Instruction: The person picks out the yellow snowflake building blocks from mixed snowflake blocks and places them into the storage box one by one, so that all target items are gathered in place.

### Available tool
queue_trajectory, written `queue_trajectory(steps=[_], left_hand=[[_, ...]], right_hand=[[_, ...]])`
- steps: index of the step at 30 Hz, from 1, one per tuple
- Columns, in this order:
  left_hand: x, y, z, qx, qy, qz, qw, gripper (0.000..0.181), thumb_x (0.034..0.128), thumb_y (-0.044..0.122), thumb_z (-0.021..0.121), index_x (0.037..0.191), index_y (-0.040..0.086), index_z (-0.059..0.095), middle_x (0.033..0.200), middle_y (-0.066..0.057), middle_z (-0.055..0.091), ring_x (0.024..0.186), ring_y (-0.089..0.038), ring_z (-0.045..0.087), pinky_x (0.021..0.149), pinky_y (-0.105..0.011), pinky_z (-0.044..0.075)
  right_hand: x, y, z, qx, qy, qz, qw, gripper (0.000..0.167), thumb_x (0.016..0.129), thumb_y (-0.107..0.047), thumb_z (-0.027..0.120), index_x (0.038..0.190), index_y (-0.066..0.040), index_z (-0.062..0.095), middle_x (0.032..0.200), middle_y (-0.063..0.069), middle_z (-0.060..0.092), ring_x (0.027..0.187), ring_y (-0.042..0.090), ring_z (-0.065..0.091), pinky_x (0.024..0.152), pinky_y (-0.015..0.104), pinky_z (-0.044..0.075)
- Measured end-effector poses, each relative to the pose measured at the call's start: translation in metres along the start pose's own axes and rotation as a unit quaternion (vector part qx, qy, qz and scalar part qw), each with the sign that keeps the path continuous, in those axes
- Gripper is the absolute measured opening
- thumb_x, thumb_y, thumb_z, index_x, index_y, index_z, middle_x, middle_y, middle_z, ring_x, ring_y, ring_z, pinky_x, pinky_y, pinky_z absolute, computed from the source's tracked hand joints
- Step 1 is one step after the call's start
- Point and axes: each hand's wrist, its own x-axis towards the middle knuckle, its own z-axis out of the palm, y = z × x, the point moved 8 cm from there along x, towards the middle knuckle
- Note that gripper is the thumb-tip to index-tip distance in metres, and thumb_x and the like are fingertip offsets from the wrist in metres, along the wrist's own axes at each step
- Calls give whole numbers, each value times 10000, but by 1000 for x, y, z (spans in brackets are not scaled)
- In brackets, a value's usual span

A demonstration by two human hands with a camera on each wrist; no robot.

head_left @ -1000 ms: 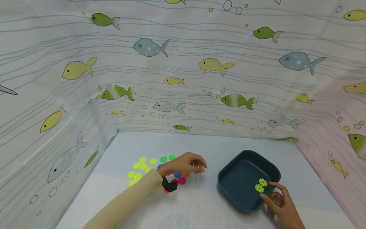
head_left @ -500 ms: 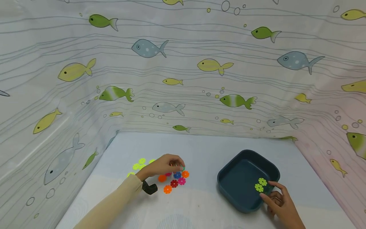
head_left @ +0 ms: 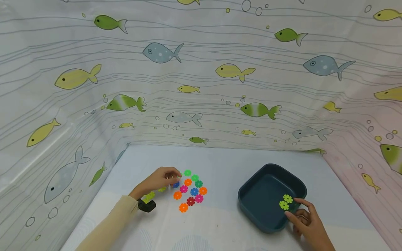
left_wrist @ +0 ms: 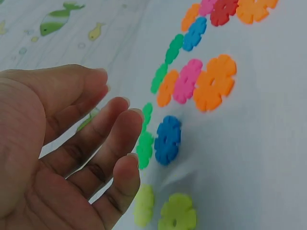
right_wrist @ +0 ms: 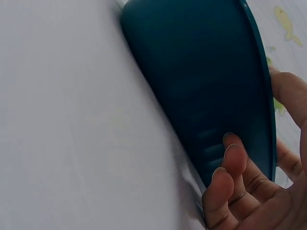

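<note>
Flower-shaped plastic pieces in orange, pink, red, blue and green lie on the table, with a blue one [head_left: 176,184] [left_wrist: 168,140] beside the left hand [head_left: 160,181] [left_wrist: 76,143]. That hand hovers with loosely bent fingers, nothing between them. It partly covers the yellow-green pieces [head_left: 149,197] [left_wrist: 177,213] in the head view. At the right, the right hand [head_left: 309,223] [right_wrist: 254,191] grips the rim and side of a dark blue bin [head_left: 263,202] [right_wrist: 201,72]. Two yellow-green pieces [head_left: 284,205] are in the bin, near the right fingertips.
A white table [head_left: 223,167] carries everything. Fish-printed sheeting [head_left: 213,101] rises behind it and on both sides. A black band with a small device [head_left: 147,205] sits at the left wrist, over a beige sleeve [head_left: 108,223].
The left hand has moved left across the loose pieces, uncovering the orange, pink, blue and green ones. The right hand keeps its grip on the bin, and the two pieces inside stay put.
</note>
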Motion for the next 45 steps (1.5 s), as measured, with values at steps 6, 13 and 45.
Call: queue_trajectory(steps=[6,13,45], left_hand=[[-10,-23,-23,-22,333,-288,9990,259,996,310,706,1190,139,718,1001,-75,685,821,-273,655,691,-330,549],[-21,-43,-42,-55,603,-523,9968,248,982,290,727,1181,144,708,1031,-71,670,822,-286,634,674,-348,538],[-31,-79,-76,719,1184,-1225,9828,319,896,263,824,1173,131,735,1067,-37,663,896,-222,566,786,-360,478]], right_hand=[[-1,-1,0,-35,25,-39,10000,641,1007,-240,696,1485,-147,279,901,121,629,601,295,575,514,390,520],[-2,-1,-1,-1,23,-84,10000,627,1012,-228,688,1484,-156,282,891,119,621,598,293,575,512,394,522],[-2,-6,1,-16,-51,-151,9999,606,1009,-224,692,1468,-196,297,882,122,631,588,280,573,526,381,523]])
